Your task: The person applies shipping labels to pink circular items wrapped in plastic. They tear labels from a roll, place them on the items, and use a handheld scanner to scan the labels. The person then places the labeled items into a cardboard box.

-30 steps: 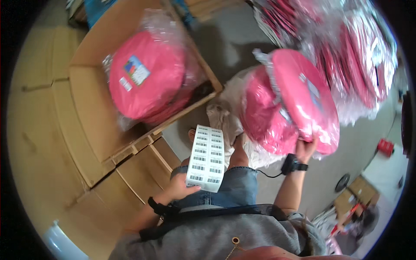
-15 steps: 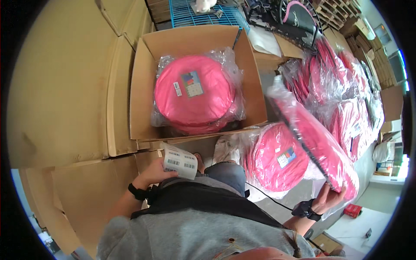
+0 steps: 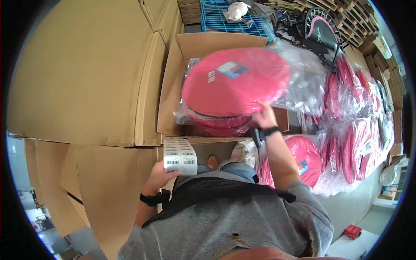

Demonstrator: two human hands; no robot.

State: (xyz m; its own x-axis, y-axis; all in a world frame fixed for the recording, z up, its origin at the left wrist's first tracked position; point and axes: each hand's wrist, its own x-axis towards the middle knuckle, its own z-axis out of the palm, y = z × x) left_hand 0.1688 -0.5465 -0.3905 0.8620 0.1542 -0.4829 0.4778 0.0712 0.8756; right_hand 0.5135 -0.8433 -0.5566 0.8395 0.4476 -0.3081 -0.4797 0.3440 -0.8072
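My right hand (image 3: 264, 117) grips the near edge of a round pink disc in clear plastic wrap (image 3: 236, 80), holding it flat over the open cardboard box (image 3: 171, 99). More wrapped pink discs (image 3: 216, 122) lie stacked in the box beneath it. My left hand (image 3: 158, 175) holds a curled white strip of barcode labels (image 3: 180, 156) near my waist, in front of the box.
Large flattened cardboard sheets (image 3: 82, 73) cover the left side. A heap of wrapped pink discs (image 3: 346, 130) lies at the right, one (image 3: 303, 158) beside my right arm. A blue wire crate (image 3: 229, 19) and black frames (image 3: 320, 28) stand behind the box.
My right hand has carried a wrapped pink disc from the pile at the right over to the open box. The left hand keeps the label strip near my waist.
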